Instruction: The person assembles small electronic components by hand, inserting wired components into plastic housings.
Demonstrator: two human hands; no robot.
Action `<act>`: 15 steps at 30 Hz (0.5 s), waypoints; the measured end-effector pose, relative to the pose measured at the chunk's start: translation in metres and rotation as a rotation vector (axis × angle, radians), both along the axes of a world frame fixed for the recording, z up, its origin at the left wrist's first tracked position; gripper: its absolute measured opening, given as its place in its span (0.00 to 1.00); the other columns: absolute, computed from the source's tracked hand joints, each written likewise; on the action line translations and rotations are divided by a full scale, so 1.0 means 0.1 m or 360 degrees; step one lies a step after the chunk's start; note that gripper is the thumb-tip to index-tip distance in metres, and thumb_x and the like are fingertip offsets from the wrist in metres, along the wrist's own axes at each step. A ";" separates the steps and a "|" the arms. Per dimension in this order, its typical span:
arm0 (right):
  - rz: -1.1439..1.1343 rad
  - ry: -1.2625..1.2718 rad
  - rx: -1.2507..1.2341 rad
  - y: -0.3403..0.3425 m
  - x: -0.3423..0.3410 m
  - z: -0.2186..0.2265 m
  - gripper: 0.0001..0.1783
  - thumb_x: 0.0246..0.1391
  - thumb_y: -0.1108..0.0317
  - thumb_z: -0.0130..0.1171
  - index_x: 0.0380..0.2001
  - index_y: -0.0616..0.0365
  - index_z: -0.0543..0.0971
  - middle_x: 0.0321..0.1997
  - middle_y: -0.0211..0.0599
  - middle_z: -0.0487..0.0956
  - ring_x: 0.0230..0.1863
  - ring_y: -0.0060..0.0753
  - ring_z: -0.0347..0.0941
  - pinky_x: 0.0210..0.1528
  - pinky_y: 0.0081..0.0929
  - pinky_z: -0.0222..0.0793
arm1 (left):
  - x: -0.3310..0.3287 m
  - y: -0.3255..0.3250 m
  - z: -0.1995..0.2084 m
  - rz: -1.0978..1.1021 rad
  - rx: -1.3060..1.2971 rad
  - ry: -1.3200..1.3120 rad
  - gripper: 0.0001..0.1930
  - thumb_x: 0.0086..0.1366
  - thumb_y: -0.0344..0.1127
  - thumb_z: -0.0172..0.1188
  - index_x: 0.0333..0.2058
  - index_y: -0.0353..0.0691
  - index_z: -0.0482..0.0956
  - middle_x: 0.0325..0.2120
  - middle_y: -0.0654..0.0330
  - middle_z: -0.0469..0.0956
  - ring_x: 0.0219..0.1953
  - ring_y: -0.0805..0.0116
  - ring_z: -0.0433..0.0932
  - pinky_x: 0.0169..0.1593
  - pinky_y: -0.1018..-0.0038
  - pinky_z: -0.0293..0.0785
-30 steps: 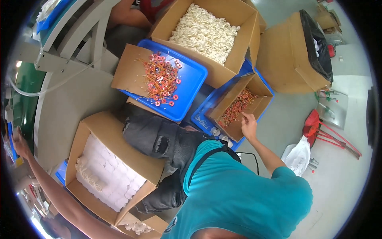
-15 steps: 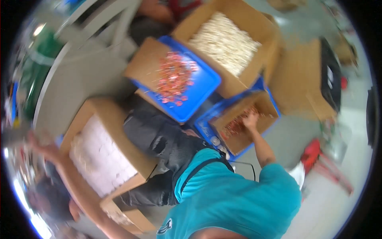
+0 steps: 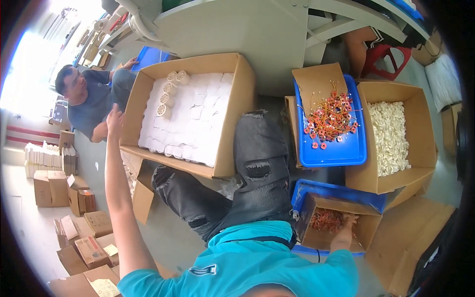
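My right hand (image 3: 351, 221) reaches into a small cardboard box (image 3: 316, 240), beside a heap of thin red and orange wired parts (image 3: 327, 220). Its fingers look spread, and I cannot make out anything held. My left arm stretches forward on the left. The left hand (image 3: 115, 119) is beside the left wall of a large cardboard box (image 3: 239, 94), fingers partly extended, with nothing visible in it. White blocks packed in rows (image 3: 193, 114) fill that box. Several cream round pieces (image 3: 164, 110) with patterned ends lie on top of them.
A blue tray (image 3: 329, 158) holds round red parts with orange wires (image 3: 330, 119), beside a cardboard box of small cream pieces (image 3: 388, 136). Another blue tray (image 3: 304, 190) surrounds the small box. A person (image 3: 86, 101) sits at far left. Cardboard boxes (image 3: 91, 252) stand on the left floor.
My view has swung round and is sharper, so the boxes sit elsewhere in the picture. My right hand remains in the small box; my left arm is still stretched beside the large box.
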State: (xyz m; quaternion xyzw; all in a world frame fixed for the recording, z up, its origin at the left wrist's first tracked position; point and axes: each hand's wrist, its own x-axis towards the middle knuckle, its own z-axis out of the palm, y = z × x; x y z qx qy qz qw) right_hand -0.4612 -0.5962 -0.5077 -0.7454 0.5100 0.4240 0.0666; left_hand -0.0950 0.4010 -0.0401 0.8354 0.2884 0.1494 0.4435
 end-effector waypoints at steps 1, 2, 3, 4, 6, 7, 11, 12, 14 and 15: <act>-0.0020 0.0001 -0.0029 -0.04 -0.09 0.08 0.55 0.51 0.32 0.57 0.74 0.42 0.45 0.76 0.51 0.41 0.74 0.66 0.37 0.70 0.62 0.46 | 0.12 -0.06 -0.08 0.0205 -0.0616 -0.0395 0.40 0.65 0.47 0.63 0.64 0.31 0.51 0.48 0.46 0.72 0.45 0.61 0.77 0.45 0.71 0.78; -0.0267 -0.0178 -0.0130 -0.07 -0.20 0.16 0.56 0.49 0.33 0.59 0.73 0.40 0.45 0.76 0.50 0.41 0.73 0.66 0.38 0.69 0.65 0.48 | 0.25 -0.13 -0.17 0.0418 -0.1234 -0.0780 0.44 0.64 0.50 0.64 0.66 0.33 0.47 0.54 0.42 0.68 0.51 0.55 0.75 0.50 0.66 0.79; -0.0507 -0.0402 -0.0166 -0.01 -0.14 0.13 0.57 0.47 0.35 0.62 0.73 0.38 0.46 0.75 0.50 0.42 0.73 0.66 0.39 0.67 0.68 0.50 | 0.34 -0.06 -0.03 0.0322 -0.1385 -0.0869 0.48 0.63 0.54 0.64 0.68 0.38 0.42 0.60 0.38 0.57 0.58 0.43 0.68 0.57 0.56 0.75; -0.0482 -0.0419 -0.0141 0.10 -0.02 0.21 0.57 0.47 0.35 0.62 0.73 0.38 0.46 0.75 0.50 0.42 0.73 0.66 0.39 0.67 0.68 0.50 | 0.36 0.00 -0.01 0.0381 -0.1498 -0.0881 0.49 0.62 0.55 0.64 0.68 0.41 0.40 0.60 0.37 0.58 0.58 0.42 0.68 0.57 0.55 0.75; -0.0278 -0.0317 -0.0134 0.23 0.02 0.45 0.50 0.48 0.53 0.68 0.70 0.47 0.54 0.73 0.48 0.42 0.72 0.63 0.42 0.59 0.67 0.63 | 0.51 -0.17 -0.18 0.0430 -0.1555 -0.0916 0.50 0.63 0.56 0.63 0.68 0.40 0.39 0.61 0.37 0.56 0.59 0.41 0.66 0.58 0.55 0.74; -0.0302 -0.0381 -0.0188 0.23 -0.02 0.52 0.50 0.47 0.51 0.68 0.70 0.45 0.54 0.74 0.47 0.40 0.72 0.63 0.42 0.60 0.67 0.62 | 0.62 -0.29 -0.26 0.0421 -0.1568 -0.0911 0.50 0.63 0.56 0.63 0.68 0.40 0.39 0.61 0.37 0.56 0.59 0.41 0.66 0.58 0.55 0.74; -0.0334 -0.0547 -0.0206 -0.01 -0.25 0.30 0.53 0.45 0.48 0.69 0.71 0.40 0.52 0.75 0.44 0.39 0.71 0.62 0.43 0.61 0.69 0.61 | 0.83 -0.41 -0.39 0.0359 -0.1743 -0.0945 0.49 0.65 0.56 0.59 0.68 0.40 0.36 0.64 0.35 0.51 0.62 0.38 0.63 0.63 0.51 0.67; -0.0318 -0.0527 -0.0325 -0.06 -0.37 0.27 0.53 0.45 0.48 0.69 0.71 0.39 0.52 0.74 0.44 0.41 0.71 0.62 0.44 0.61 0.69 0.62 | 0.90 -0.54 -0.52 0.0390 -0.1820 -0.0935 0.49 0.66 0.56 0.59 0.69 0.42 0.35 0.65 0.35 0.51 0.64 0.37 0.60 0.65 0.51 0.64; -0.0239 -0.0561 -0.0386 0.00 -0.09 0.23 0.54 0.45 0.48 0.69 0.71 0.38 0.51 0.73 0.44 0.43 0.70 0.62 0.45 0.60 0.69 0.62 | 0.76 -0.39 -0.47 0.0386 -0.1820 -0.1013 0.49 0.66 0.56 0.58 0.69 0.41 0.35 0.65 0.34 0.49 0.65 0.37 0.59 0.66 0.51 0.62; -0.0249 -0.0562 -0.0325 0.09 -0.08 0.27 0.53 0.46 0.49 0.68 0.71 0.37 0.50 0.73 0.45 0.45 0.70 0.62 0.46 0.60 0.69 0.62 | 0.77 -0.40 -0.48 0.0350 -0.1829 -0.1027 0.49 0.66 0.55 0.58 0.69 0.40 0.35 0.66 0.34 0.48 0.66 0.37 0.57 0.67 0.51 0.61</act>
